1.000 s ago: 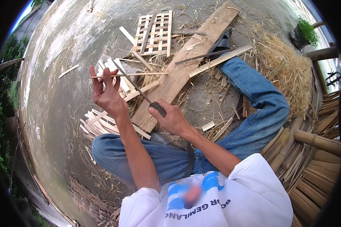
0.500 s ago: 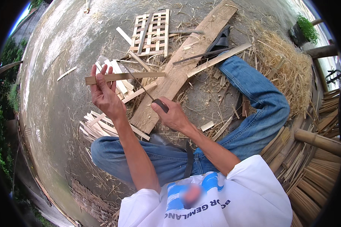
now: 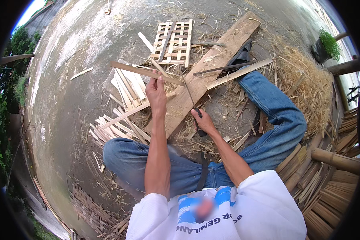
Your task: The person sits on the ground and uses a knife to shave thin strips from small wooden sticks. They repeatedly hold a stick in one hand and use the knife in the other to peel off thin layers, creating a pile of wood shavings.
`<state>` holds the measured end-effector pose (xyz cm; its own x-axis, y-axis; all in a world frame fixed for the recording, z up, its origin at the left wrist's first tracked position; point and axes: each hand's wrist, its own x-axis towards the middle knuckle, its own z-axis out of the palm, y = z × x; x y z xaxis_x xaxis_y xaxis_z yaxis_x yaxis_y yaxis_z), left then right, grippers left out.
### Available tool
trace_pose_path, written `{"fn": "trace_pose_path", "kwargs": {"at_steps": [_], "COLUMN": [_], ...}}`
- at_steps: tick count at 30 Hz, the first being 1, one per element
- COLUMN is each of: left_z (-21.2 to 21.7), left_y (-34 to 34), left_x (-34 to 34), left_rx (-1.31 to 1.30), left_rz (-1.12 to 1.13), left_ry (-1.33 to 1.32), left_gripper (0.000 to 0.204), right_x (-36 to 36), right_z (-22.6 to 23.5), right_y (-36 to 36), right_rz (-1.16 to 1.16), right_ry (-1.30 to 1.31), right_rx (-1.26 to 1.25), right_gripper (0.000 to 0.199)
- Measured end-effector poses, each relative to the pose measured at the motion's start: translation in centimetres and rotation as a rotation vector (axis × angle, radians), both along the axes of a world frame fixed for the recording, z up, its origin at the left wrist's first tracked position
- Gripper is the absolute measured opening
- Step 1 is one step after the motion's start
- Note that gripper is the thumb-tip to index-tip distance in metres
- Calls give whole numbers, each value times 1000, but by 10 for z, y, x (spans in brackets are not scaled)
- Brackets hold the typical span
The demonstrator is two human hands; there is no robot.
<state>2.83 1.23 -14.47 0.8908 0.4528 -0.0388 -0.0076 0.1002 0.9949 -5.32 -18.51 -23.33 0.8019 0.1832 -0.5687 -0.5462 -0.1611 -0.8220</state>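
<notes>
We had shifted the wooden strip (image 3: 132, 69) rightward, pinched in our left hand (image 3: 156, 97), while our right hand (image 3: 204, 121), wrapped round the knife (image 3: 189, 95), had swung it to the strip's end over the plank (image 3: 175, 110), leaving both poised for working

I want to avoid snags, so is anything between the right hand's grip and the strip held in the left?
Only the knife in the right hand's grip: its blade reaches up to the right end of the strip, though contact is unclear. Nothing else visible stands between them.
</notes>
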Motion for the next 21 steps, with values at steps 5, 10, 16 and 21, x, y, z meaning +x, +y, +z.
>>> {"fn": "trace_pose_path", "kwargs": {"at_steps": [5,10,16,21], "left_z": [13,68,77,81], "left_y": [-11,-38,-81,-92], "left_x": [14,-15,-44,-48], "left_rx": [3,-146,407,420], "left_rz": [-123,-318,-334,-361], "left_ry": [-78,113,137,77], "left_gripper": [34,32,26,26], "right_x": [10,57,81,102], "right_z": [27,93,129,137], "right_y": [-15,-50,-85,-110], "right_rz": [-82,-100,172,210], "right_ry": [-190,-608,-968,-976], "right_rx": [153,-391,-749,-836], "right_gripper": [48,31,24,21]}}
